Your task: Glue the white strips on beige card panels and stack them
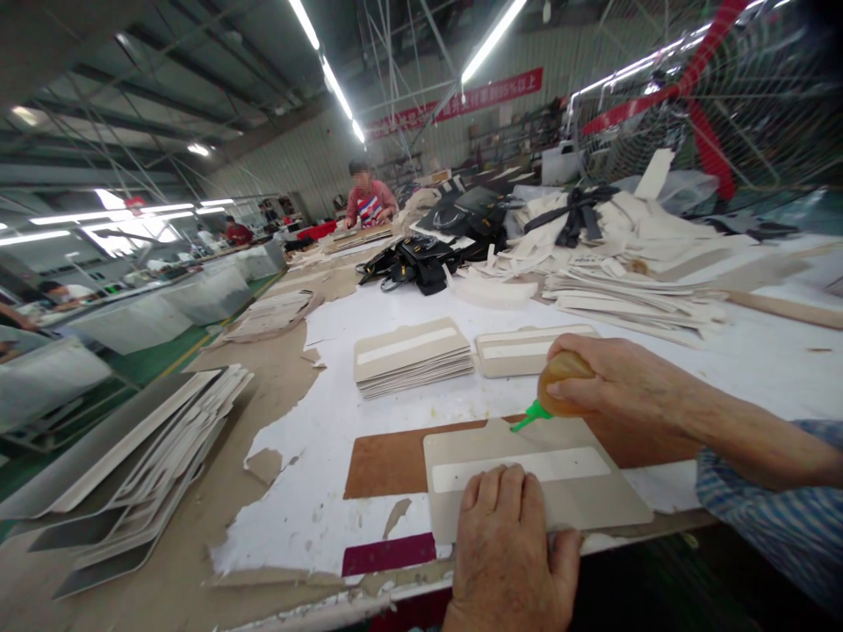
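A beige flat panel (580, 500) with a white strip across it lies on a brown board (388, 461) at the table's near edge. My left hand (510, 549) presses flat on the panel's near edge. My right hand (609, 382) grips a small amber glue bottle (557, 386) with a green nozzle, its tip touching the panel's far left edge. Behind lie two stacks of like panels (412, 355), (520, 349).
A pile of grey boards (132, 465) lies at the left on the table with torn white paper cover (309, 491). Heaps of beige pieces (632, 263) and black bags (421, 259) lie farther back. A person (369, 202) works at the far end. A red fan (711, 96) stands at the right.
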`<state>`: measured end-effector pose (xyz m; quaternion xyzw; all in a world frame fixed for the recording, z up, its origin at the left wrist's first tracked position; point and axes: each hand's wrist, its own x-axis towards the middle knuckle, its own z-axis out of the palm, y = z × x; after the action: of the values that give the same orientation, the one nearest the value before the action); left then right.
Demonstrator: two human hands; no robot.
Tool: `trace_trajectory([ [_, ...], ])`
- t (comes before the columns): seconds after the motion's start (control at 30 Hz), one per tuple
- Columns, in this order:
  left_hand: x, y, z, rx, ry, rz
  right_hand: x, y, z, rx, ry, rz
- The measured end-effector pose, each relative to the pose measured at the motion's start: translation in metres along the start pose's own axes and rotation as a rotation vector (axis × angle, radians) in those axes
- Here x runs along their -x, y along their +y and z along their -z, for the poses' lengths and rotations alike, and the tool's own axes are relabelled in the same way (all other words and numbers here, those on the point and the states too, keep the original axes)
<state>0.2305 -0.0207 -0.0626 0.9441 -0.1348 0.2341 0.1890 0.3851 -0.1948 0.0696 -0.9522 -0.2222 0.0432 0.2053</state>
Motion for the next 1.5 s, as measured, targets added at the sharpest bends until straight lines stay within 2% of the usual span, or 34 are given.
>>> trace_trajectory([
  [0.23, 0.0, 0.0, -0.001, -0.003, -0.001, 0.001, 0.004, 0.014, 0.002, 0.001, 0.016, 0.003],
  [0.37, 0.001, -0.001, -0.001, 0.017, -0.001, -0.002, 0.009, 0.02, 0.006, 0.004, 0.058, -0.064],
  [0.67, 0.0, -0.002, 0.0, -0.016, -0.002, -0.021, 0.017, 0.053, 0.007, -0.03, 0.099, -0.141],
  [0.9, 0.004, -0.004, -0.013, 0.011, 0.076, 0.01, 0.026, 0.067, 0.011, -0.08, 0.111, -0.18],
  [1.07, 0.006, -0.015, -0.018, -0.052, 0.031, -0.082, 0.033, 0.077, 0.01, -0.168, 0.12, -0.183],
  [1.2, 0.009, -0.023, -0.025, -0.098, 0.096, -0.109, 0.036, 0.084, 0.01, -0.174, 0.124, -0.176],
  [1.37, 0.009, -0.022, -0.025, -0.095, 0.089, -0.118, 0.035, 0.086, 0.009, -0.166, 0.133, -0.181],
  [1.5, 0.008, -0.017, -0.019, -0.069, 0.056, -0.078, 0.034, 0.073, 0.008, -0.198, 0.121, -0.18],
])
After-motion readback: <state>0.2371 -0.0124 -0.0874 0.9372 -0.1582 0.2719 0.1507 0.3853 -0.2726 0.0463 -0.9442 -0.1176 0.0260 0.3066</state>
